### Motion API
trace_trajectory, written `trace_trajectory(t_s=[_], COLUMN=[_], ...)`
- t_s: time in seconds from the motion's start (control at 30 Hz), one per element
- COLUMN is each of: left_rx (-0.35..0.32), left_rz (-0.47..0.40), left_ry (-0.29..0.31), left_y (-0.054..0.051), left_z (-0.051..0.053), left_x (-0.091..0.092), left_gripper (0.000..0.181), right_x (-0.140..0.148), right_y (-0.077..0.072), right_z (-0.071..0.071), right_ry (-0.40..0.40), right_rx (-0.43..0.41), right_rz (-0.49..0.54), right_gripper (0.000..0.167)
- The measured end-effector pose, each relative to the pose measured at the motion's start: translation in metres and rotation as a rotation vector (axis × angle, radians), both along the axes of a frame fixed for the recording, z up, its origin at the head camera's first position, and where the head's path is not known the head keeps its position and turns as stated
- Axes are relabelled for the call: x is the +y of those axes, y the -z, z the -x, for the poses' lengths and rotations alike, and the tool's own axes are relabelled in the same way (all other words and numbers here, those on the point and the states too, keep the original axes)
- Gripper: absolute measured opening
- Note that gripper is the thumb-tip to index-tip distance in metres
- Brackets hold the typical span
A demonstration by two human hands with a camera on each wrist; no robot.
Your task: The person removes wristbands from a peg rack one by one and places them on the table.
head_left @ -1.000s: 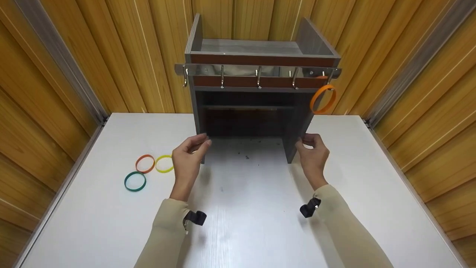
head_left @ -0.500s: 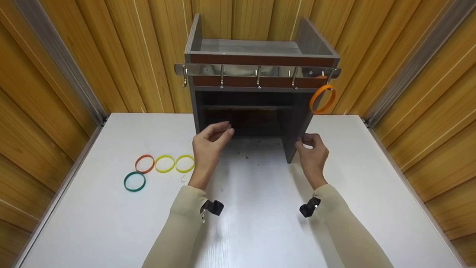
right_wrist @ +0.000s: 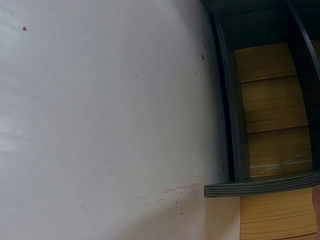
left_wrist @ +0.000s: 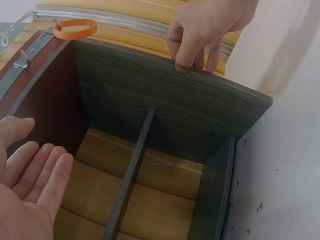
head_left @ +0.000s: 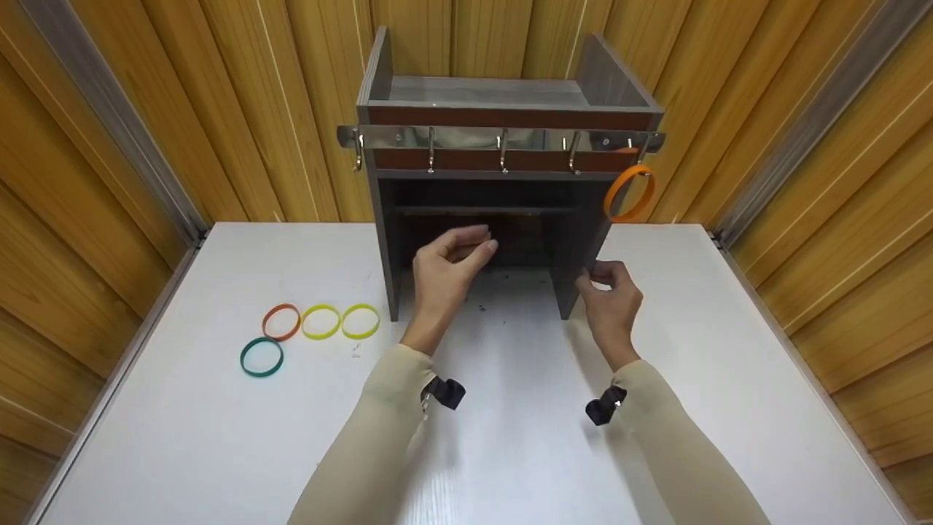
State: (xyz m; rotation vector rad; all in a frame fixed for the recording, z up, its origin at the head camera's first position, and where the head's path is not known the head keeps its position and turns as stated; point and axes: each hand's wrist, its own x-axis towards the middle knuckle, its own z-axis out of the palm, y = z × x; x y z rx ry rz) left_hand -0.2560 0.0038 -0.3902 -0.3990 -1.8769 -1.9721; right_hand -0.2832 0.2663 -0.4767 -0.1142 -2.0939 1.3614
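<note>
My left hand (head_left: 443, 281) is raised in front of the opening of a grey wooden shelf unit (head_left: 384, 240). In the left wrist view the fingers (left_wrist: 47, 187) are loosely bent, holding nothing. With thumb and fingers, my right hand (head_left: 614, 302) grips the front edge of the unit's right side panel (left_wrist: 165, 75). Across the unit's front runs a metal hook rail (head_left: 466, 138). An orange wristband (head_left: 611, 200) hangs from its rightmost hook. Left of the unit lie a red wristband (head_left: 264, 326), a green wristband (head_left: 243, 362) and two yellow wristbands (head_left: 304, 328).
The unit stands on a white table (head_left: 510, 437), near a wood-patterned wall (head_left: 291, 109). Similar walls close off both sides. Small dark specks lie on the tabletop at the unit's foot. A dark camera mount sits at each wrist.
My left hand has left the unit's left side panel and moved right and up, in front of the opening, uncovering the second yellow wristband. My right hand has stayed at the right panel.
</note>
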Motion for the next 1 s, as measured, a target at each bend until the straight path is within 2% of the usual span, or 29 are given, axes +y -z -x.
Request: trace_trajectory(t_s=[0.3, 0.73, 1.0], left_rx=[0.01, -0.024, -0.029], left_rz=[-0.012, -0.007, -0.008], left_ry=[0.071, 0.097, 0.117], left_y=[-0.011, -0.023, -0.029], left_z=[0.005, 0.017, 0.02], left_x=[0.021, 0.045, 0.062], left_gripper=[0.024, 0.024, 0.023], right_x=[-0.001, -0.001, -0.001], right_y=[0.0, -0.001, -0.002], right_z=[0.0, -0.001, -0.002], right_ry=[-0.012, -0.012, -0.003], right_rx=[-0.009, -0.023, -0.029], right_rz=[-0.01, 0.006, 0.001], right_gripper=[0.018, 0.019, 0.019])
